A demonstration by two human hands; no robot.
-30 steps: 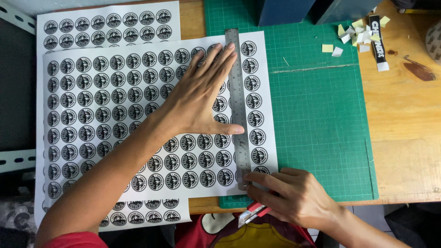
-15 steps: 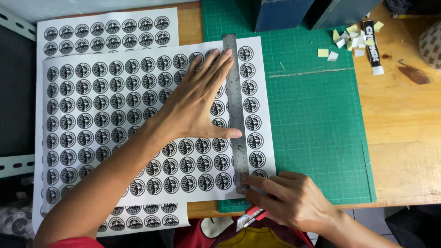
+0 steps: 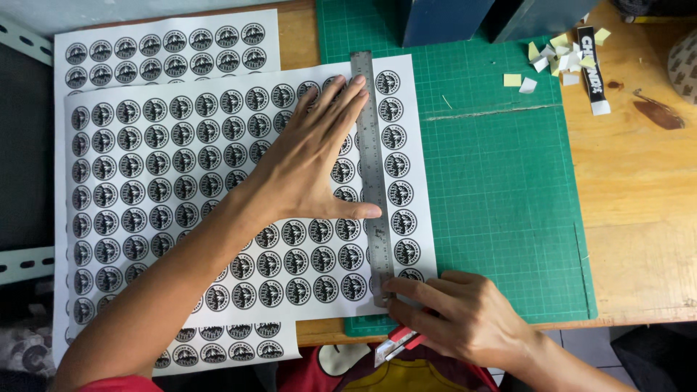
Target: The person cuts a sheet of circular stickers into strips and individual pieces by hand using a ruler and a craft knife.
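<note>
From the head view, my left hand point(image 3: 308, 170) lies flat, fingers spread, pinning the steel ruler point(image 3: 372, 170) on the sticker sheet point(image 3: 181, 196) atop the green cutting mat point(image 3: 501, 189) on the counter point(image 3: 639, 196). My right hand point(image 3: 465, 312) fingers grip a red utility knife point(image 3: 392, 343) at the ruler's near end. The last sticker column looks uncut, though I can't be sure.

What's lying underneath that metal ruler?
The steel ruler lies on a white sheet of round black stickers, between its last two columns. That sheet rests on the green cutting mat. What is printed directly beneath the ruler is covered.
</note>
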